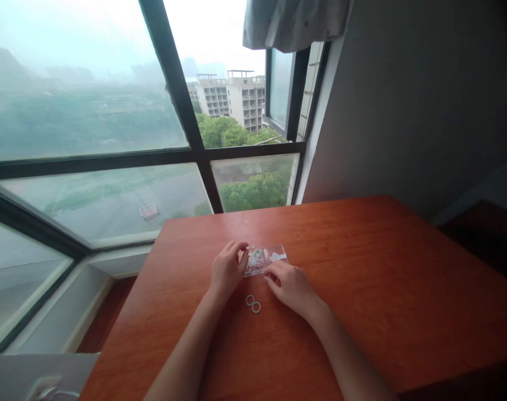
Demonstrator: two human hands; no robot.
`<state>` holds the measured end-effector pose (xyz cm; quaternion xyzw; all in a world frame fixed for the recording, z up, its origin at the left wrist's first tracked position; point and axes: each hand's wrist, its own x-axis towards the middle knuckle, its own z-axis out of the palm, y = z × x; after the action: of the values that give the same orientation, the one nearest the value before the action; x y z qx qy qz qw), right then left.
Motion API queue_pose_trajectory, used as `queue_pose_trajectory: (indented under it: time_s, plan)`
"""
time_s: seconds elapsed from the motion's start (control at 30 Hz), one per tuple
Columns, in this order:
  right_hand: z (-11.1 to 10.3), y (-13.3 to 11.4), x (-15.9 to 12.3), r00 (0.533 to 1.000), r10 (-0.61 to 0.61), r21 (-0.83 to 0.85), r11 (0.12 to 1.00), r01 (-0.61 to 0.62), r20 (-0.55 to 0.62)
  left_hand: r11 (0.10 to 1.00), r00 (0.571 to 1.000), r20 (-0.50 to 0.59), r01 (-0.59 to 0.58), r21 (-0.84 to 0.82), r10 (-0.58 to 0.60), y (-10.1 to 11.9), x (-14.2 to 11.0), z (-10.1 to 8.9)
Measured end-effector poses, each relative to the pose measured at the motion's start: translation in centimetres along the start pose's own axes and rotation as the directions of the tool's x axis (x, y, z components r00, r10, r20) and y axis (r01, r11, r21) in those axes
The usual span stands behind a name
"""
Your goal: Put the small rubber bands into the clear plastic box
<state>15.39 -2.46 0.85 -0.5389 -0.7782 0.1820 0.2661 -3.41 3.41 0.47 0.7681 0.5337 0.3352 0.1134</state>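
Observation:
A small clear plastic box (254, 263) lies on the table with its transparent lid (277, 252) folded out to the right. Several little rings in pale and coloured tones are inside; their kind is too small to tell. My left hand (228, 269) curls its fingers and thumb around the box's left side. At the near right edge, by the lid, my right hand (290, 284) has its fingers bent and closed on the box; the fingertips are partly hidden. Closer to me, between my forearms, two pale rings (256, 307) lie flat, touching or almost touching each other.
The reddish-brown wooden table (383, 267) spreads out around my hands. Beyond its far and left edges stand dark-framed windows (199, 153), with one pane swung outward. A grey curtain (295, 25) hangs above, and a plain wall (404, 111) rises at the right.

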Motion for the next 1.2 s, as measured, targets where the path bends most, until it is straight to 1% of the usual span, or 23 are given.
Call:
queue_pose_trajectory:
  time_s: [0.13, 0.3, 0.5, 0.9, 1.13, 1.2]
  plan:
    - [0.07, 0.04, -0.11, 0.998, -0.034, 0.027, 0.999, 0.032, 0.05, 1.0, 1.0, -0.018, 0.014, -0.003, -0.014, -0.39, 0.05, -0.37]
    - [0.17, -0.07, -0.24, 0.986, -0.077, 0.078, 0.995, 0.066, 0.145, 0.998, 0.998, -0.034, 0.053, -0.022, -0.054, -0.73, 0.0, -0.74]
    - [0.42, -0.36, -0.33, 0.968, -0.117, 0.14, 0.986, 0.087, 0.222, 0.999, 0.999, -0.043, 0.03, -0.019, -0.031, -0.71, -0.23, -0.82]
    - [0.44, 0.14, -0.25, 0.953, -0.154, 0.177, 0.978, 0.109, 0.262, 0.998, 0.999, -0.02, 0.029, -0.047, -0.03, -0.51, -0.27, -0.9]
    - [0.72, 0.54, -0.35, 0.944, -0.186, 0.199, 0.971, 0.134, 0.272, 0.998, 1.0, -0.009, 0.021, -0.06, -0.021, -0.7, -0.37, -0.8]
    - [0.82, 0.56, -0.3, 0.949, -0.184, 0.223, 0.966, 0.127, 0.255, 0.998, 1.0, -0.009, 0.017, -0.061, -0.018, -0.73, -0.4, -0.76]
